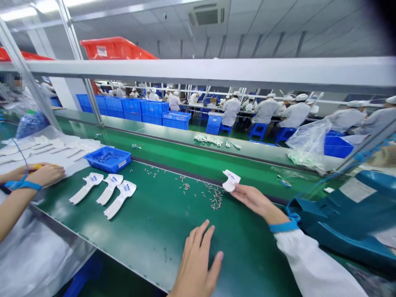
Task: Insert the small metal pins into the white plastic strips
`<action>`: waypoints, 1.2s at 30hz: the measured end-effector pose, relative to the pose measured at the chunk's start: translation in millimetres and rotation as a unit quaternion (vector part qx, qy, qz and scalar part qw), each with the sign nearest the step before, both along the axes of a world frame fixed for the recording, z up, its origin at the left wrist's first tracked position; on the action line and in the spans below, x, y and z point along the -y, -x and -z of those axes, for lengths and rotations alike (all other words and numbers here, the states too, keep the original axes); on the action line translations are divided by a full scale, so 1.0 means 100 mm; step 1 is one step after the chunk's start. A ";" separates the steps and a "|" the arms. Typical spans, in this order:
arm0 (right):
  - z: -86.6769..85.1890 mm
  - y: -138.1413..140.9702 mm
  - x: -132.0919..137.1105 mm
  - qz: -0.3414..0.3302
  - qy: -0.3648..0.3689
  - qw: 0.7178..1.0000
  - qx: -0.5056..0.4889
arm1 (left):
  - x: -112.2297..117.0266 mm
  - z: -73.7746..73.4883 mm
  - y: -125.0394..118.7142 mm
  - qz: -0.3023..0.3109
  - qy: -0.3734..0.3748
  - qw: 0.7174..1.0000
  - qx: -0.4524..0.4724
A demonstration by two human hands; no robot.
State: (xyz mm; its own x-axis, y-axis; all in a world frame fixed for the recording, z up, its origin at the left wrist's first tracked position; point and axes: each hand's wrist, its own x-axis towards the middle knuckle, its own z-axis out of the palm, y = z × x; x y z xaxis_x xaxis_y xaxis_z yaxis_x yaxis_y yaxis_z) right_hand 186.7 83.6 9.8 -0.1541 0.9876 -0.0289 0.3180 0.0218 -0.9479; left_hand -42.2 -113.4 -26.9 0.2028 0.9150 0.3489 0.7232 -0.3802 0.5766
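Observation:
My right hand (252, 200) pinches a white plastic shell piece (230, 180) with blue marks near its top, held over the far edge of the green work surface. Below and left of it lie scattered small screws (216, 196), some in a loose heap. My left hand (198, 260) hovers low at the front with its fingers spread and nothing in them. Farther left, several similar white handle-shaped shells (120, 199) lie side by side on the green work surface (148, 235).
A blue tray (120, 163) of small parts stands beyond the shells. At the left, a co-worker's hands (46, 174) hold something yellow. A teal bin (337, 214) stands at the right. Behind runs a green conveyor belt (185, 154), with white parts (208, 140) on the ledge beyond.

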 end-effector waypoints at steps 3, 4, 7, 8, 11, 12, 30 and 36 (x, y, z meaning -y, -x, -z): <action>0.06 -0.08 -0.29 0.038 -0.076 0.993 0.086 | 0.01 0.01 -0.02 0.003 0.016 1.000 -0.007; 0.12 -0.06 -0.30 0.039 -0.090 0.989 0.112 | 0.03 0.01 -0.04 0.003 0.020 1.000 -0.007; 0.36 0.07 -0.16 0.002 -0.135 0.970 0.202 | 0.06 -0.01 -0.05 -0.004 0.010 1.000 -0.002; 0.44 0.11 -0.09 -0.013 -0.145 0.962 0.229 | 0.05 -0.02 0.00 -0.011 -0.003 1.000 -0.005; 0.61 0.18 0.08 -0.039 -0.176 0.938 0.297 | -0.07 -0.04 0.38 -0.073 -0.070 0.994 -0.033; 0.63 0.17 0.12 -0.043 -0.186 0.930 0.314 | -0.14 -0.04 0.60 -0.116 -0.094 0.988 -0.046; 0.53 -0.23 0.33 0.007 -0.219 0.903 0.369 | -0.49 -0.03 1.85 -0.262 -0.025 0.937 -0.228; 0.53 -0.32 0.36 0.003 -0.190 0.922 0.336 | -0.20 0.02 0.91 -0.167 -0.082 0.976 -0.112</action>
